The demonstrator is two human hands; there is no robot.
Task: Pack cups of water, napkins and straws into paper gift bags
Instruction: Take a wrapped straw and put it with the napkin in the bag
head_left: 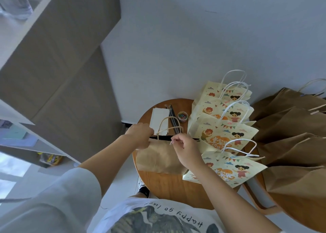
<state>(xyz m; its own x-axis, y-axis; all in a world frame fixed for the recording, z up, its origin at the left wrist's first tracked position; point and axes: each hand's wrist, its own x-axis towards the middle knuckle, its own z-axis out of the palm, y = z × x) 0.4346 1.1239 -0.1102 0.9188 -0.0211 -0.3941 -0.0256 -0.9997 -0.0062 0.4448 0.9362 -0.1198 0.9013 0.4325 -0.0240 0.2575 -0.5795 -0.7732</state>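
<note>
table point(176, 185): bag point(158, 158) front | napkins point(157, 118), straws point(172, 117), clip jar point(183, 116) behind it | 4 bags point(227, 132) right

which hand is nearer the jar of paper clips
Right. The right hand is just in front of the small round jar of coloured paper clips; the left hand is farther left.

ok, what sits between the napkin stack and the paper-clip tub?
A bundle of dark straws lies between the white napkins and the tub of coloured clips. This shows in the head view.
</note>
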